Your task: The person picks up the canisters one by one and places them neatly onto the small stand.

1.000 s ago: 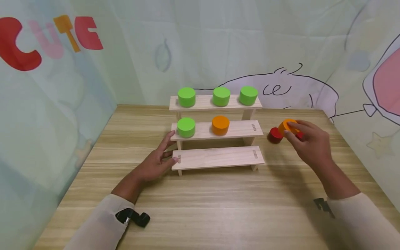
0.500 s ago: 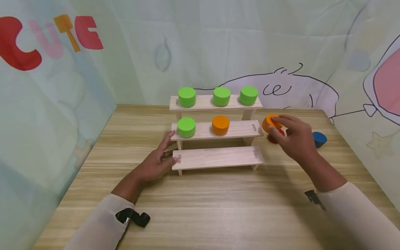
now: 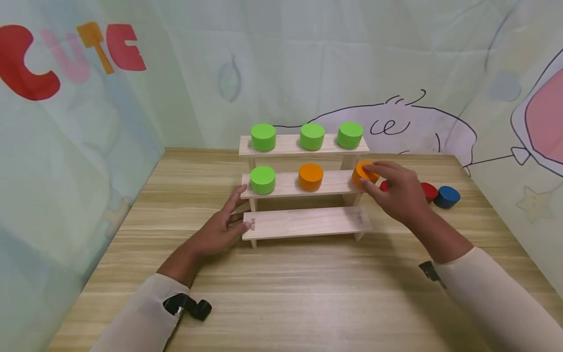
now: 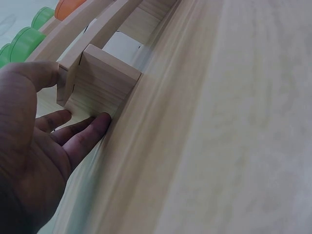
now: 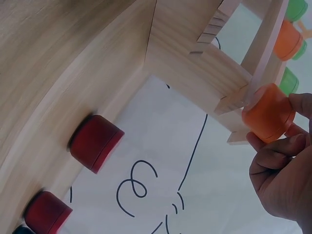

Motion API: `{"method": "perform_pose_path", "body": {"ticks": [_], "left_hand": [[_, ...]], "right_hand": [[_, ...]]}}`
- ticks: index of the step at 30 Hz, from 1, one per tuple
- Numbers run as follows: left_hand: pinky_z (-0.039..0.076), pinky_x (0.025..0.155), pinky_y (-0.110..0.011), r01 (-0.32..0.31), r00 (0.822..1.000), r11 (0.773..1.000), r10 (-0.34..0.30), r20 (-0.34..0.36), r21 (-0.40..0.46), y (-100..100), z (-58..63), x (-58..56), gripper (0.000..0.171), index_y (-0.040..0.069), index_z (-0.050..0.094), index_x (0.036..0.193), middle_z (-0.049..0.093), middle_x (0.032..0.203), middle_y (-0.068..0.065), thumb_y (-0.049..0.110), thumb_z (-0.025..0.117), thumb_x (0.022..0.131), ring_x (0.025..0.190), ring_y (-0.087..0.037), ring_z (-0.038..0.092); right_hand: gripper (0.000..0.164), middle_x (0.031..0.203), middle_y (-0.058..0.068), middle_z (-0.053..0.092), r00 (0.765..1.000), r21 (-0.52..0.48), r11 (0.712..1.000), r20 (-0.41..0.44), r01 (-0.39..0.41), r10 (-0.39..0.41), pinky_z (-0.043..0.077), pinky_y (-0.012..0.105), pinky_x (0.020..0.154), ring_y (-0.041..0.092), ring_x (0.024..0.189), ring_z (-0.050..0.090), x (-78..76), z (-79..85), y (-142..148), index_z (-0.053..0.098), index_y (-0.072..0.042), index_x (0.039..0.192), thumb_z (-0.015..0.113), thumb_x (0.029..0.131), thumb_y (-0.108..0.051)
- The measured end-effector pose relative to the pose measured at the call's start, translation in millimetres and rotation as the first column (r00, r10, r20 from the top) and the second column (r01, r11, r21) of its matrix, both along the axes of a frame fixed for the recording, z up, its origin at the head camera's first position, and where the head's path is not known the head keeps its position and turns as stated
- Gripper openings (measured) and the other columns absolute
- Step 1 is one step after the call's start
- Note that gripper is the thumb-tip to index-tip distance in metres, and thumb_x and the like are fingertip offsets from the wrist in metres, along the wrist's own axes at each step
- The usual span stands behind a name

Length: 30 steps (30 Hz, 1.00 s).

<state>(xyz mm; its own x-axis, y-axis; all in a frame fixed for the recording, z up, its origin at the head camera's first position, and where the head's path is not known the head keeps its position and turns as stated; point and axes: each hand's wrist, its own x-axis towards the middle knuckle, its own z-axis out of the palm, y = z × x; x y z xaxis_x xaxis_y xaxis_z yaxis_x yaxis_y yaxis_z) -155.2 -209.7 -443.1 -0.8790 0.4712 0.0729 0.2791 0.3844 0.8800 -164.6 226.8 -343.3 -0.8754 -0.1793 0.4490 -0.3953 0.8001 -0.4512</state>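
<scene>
A three-step wooden stand (image 3: pixel 303 222) rests on the table. My left hand (image 3: pixel 217 232) touches its left end, the thumb on the lowest step's corner and the other fingers, fairly straight, along the side. With thumb and fingertips my right hand (image 3: pixel 396 190) pinches an orange round block (image 3: pixel 360 175) at the right end of the middle step; in the right wrist view this orange block (image 5: pixel 268 113) is tilted by the step's end. Another orange block (image 3: pixel 310 177) and a green block (image 3: pixel 262 180) stand on that step. The top step carries three green blocks (image 3: pixel 312 136).
To the right of the stand, red blocks (image 3: pixel 428 192) and a blue block (image 3: pixel 447 197) lie on the wood-grain table (image 3: pixel 308 293), partly behind my right hand. In the right wrist view, two red blocks (image 5: pixel 97 143) show. A printed cloth (image 3: pixel 281 63) hangs behind.
My right hand has carried the orange block leftward from above the red blocks to the middle step's right end, uncovering the blue block. My left hand has stayed in place.
</scene>
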Motion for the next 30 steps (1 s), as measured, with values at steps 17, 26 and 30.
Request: {"method": "perform_pose_path", "body": {"ticks": [17,26,30], "left_hand": [[0.055,0.111,-0.065,-0.005,1.000,1.000,0.005,-0.005,-0.010,0,0.4,0.2,0.093,0.046,0.002,0.174,0.026,0.178,-0.027,0.021,0.065,0.111,0.150,-0.057,0.050],[0.056,0.111,-0.064,-0.002,1.000,1.000,0.002,-0.015,-0.011,0,0.1,0.3,0.091,0.040,0.001,0.176,0.026,0.177,-0.029,0.019,0.062,0.112,0.150,-0.058,0.049],[0.056,0.111,-0.064,0.003,1.000,1.000,-0.003,-0.017,-0.011,-1,0.1,0.0,0.091,0.040,0.001,0.176,0.026,0.177,-0.029,0.019,0.062,0.112,0.150,-0.058,0.049]], "right_hand": [[0.043,0.145,0.021,0.071,0.997,0.083,0.996,0.071,-0.025,0.019,0.066,0.057,0.090,0.044,0.128,0.069,-7.7,0.8,-12,0.073,-0.006,0.141,0.078,0.103,-0.024],[0.044,0.146,0.020,0.070,0.996,0.108,0.993,0.087,-0.039,0.030,0.066,0.057,0.091,0.043,0.127,0.070,-8.3,1.1,-13,0.073,-0.006,0.142,0.079,0.102,-0.024],[0.045,0.147,0.020,0.070,0.994,0.116,0.992,0.107,-0.045,0.033,0.066,0.058,0.092,0.044,0.130,0.069,-9.1,2.0,-12,0.072,-0.007,0.144,0.078,0.103,-0.024]]}}
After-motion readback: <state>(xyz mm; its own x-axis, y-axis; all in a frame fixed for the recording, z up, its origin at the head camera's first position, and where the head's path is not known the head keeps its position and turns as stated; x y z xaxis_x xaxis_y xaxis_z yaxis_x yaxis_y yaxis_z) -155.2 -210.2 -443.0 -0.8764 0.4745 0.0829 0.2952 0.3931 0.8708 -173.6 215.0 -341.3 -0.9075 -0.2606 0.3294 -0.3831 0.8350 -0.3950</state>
